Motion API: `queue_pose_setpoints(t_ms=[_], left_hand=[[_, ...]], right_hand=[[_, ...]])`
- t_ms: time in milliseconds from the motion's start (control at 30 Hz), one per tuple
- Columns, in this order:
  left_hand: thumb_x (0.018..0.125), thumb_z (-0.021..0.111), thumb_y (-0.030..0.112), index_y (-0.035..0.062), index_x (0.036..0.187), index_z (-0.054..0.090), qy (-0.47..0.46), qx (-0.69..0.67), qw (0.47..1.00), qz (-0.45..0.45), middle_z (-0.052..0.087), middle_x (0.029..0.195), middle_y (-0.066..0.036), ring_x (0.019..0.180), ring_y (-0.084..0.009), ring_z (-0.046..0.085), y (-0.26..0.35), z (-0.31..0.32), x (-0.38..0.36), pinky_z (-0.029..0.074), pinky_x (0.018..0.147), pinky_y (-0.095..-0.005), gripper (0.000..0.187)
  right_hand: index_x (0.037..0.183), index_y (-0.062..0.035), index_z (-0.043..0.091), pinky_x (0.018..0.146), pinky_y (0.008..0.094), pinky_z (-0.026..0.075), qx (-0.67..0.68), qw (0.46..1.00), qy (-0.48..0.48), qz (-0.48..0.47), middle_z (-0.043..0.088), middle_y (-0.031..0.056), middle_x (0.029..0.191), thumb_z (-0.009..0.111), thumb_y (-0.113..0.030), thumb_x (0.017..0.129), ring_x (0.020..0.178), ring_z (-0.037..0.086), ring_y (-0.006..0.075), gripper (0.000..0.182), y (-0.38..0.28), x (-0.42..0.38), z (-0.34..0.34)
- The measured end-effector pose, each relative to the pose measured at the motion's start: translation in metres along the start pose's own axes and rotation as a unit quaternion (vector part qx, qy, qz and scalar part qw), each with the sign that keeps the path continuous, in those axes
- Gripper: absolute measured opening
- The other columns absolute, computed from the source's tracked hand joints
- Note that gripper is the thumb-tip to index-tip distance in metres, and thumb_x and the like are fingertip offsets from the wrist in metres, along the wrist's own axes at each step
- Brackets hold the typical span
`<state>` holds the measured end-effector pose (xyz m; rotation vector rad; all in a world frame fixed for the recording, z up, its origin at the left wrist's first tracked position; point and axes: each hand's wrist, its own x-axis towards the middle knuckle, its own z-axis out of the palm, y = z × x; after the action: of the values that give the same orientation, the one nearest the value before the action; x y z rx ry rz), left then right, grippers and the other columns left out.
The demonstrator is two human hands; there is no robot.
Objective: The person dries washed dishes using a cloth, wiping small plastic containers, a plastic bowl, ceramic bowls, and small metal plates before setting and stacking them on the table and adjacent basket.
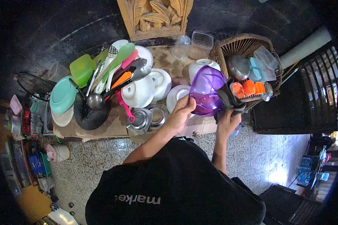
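My left hand [183, 114] grips the rim of a translucent purple bowl [207, 90], thumb over the edge. A dark cloth [230, 95] is bunched in my right hand [228, 123], against the bowl's right side. Behind the bowl, an upturned white bowl [202, 66] is partly hidden. To its left lie a white plate [176, 96] and more upturned white bowls [138, 92]. Steel containers [139, 119] sit near the front edge of the cardboard [90, 132].
At right stands a wicker basket [223, 52] with orange-lidded jars [249, 87] and plastic containers. Spatulas and ladles [122, 56] are heaped left, beside a green container [82, 70], a mint plate [62, 95] and a dark pan [88, 118]. Clear containers [202, 42] stand at the back.
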<state>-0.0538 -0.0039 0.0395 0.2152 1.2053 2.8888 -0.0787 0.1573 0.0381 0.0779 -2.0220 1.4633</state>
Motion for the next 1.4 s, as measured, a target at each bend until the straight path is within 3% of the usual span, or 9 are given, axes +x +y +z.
queue_pose_setpoints(t_ms=[133,200,267,400,600,667,867,1133,1400], left_hand=[[0.100,0.050,0.025,0.0012,0.124,0.053,0.048,-0.082,0.995,0.007,0.061,0.118,-0.005,0.108,-0.0140,0.056,0.005,-0.008,0.000,0.041,0.098,-0.0331,0.034],[0.099,0.050,0.025,0.0016,0.124,0.053,0.074,-0.127,0.989,0.007,0.061,0.119,-0.006,0.109,-0.0149,0.057,0.016,-0.014,0.006,0.042,0.098,-0.0343,0.034],[0.098,0.052,0.028,0.0025,0.124,0.052,0.074,-0.102,0.992,0.020,0.061,0.119,-0.007,0.110,-0.0177,0.058,0.034,-0.014,0.016,0.043,0.099,-0.0373,0.036],[0.098,0.052,0.033,0.0040,0.123,0.052,0.133,-0.093,0.986,0.034,0.060,0.120,-0.008,0.110,-0.0200,0.059,0.050,-0.022,0.044,0.044,0.099,-0.0401,0.038],[0.102,0.041,0.029,0.0022,0.126,0.051,0.164,-0.133,0.976,0.057,0.060,0.125,-0.010,0.118,-0.0236,0.055,0.084,-0.054,0.093,0.038,0.106,-0.0429,0.038],[0.102,0.041,0.026,0.0018,0.123,0.053,0.213,-0.117,0.968,0.064,0.061,0.122,-0.010,0.117,-0.0231,0.055,0.091,-0.048,0.103,0.037,0.107,-0.0420,0.035],[0.097,0.053,0.023,0.0059,0.113,0.056,0.321,-0.061,0.936,0.133,0.061,0.112,-0.007,0.099,-0.0198,0.060,0.035,-0.105,0.146,0.049,0.090,-0.0377,0.024],[0.101,0.040,0.025,0.0042,0.117,0.056,0.386,-0.098,0.907,0.141,0.060,0.115,-0.010,0.102,-0.0218,0.059,-0.006,-0.125,0.164,0.048,0.090,-0.0374,0.031],[0.102,0.033,0.037,-0.0059,0.127,0.049,0.509,0.358,0.740,0.256,0.053,0.124,-0.027,0.119,-0.0418,0.045,-0.006,-0.109,0.163,0.030,0.106,-0.0456,0.053]], right_hand=[[0.102,0.0070,0.062,0.076,0.0276,0.044,-0.002,0.993,-0.118,-0.031,0.067,0.0074,0.095,0.048,-0.003,0.094,0.085,0.057,0.0122,0.019,-0.011,0.006,-0.008],[0.110,0.0098,0.061,0.103,0.0334,0.039,0.026,0.975,-0.197,-0.096,0.064,0.0164,0.119,0.039,0.011,0.080,0.115,0.056,0.0210,0.037,-0.033,0.014,-0.003],[0.115,0.0089,0.060,0.105,0.0364,0.038,0.056,0.970,-0.231,-0.048,0.062,0.0162,0.121,0.037,0.012,0.080,0.116,0.056,0.0233,0.042,-0.018,0.016,-0.009],[0.124,0.0037,0.055,0.099,0.0355,0.042,0.295,0.932,-0.068,0.199,0.059,0.0102,0.120,0.047,-0.001,0.086,0.109,0.057,0.0192,0.040,-0.024,0.052,0.009],[0.131,0.0015,0.053,0.099,0.0313,0.041,0.288,0.832,-0.338,0.333,0.058,0.0113,0.126,0.037,-0.041,0.100,0.114,0.055,0.0207,0.055,0.017,0.121,0.054],[0.125,0.0021,0.059,0.101,0.0285,0.036,0.208,0.897,-0.347,0.179,0.058,0.0133,0.126,0.050,-0.041,0.097,0.119,0.050,0.0184,0.052,0.009,0.122,0.078],[0.116,0.0051,0.064,0.092,0.0283,0.042,0.131,0.874,-0.399,0.245,0.064,0.0113,0.111,0.063,-0.042,0.089,0.102,0.058,0.0171,0.054,0.023,0.144,0.101],[0.121,0.0037,0.061,0.093,0.0281,0.042,0.058,0.865,-0.428,0.255,0.064,0.0114,0.114,0.065,-0.042,0.087,0.105,0.059,0.0179,0.057,0.024,0.160,0.117],[0.123,0.0016,0.060,0.095,0.0304,0.042,0.062,0.878,-0.469,0.078,0.066,0.0114,0.115,0.065,-0.040,0.088,0.105,0.060,0.0185,0.055,0.038,0.155,0.148]])
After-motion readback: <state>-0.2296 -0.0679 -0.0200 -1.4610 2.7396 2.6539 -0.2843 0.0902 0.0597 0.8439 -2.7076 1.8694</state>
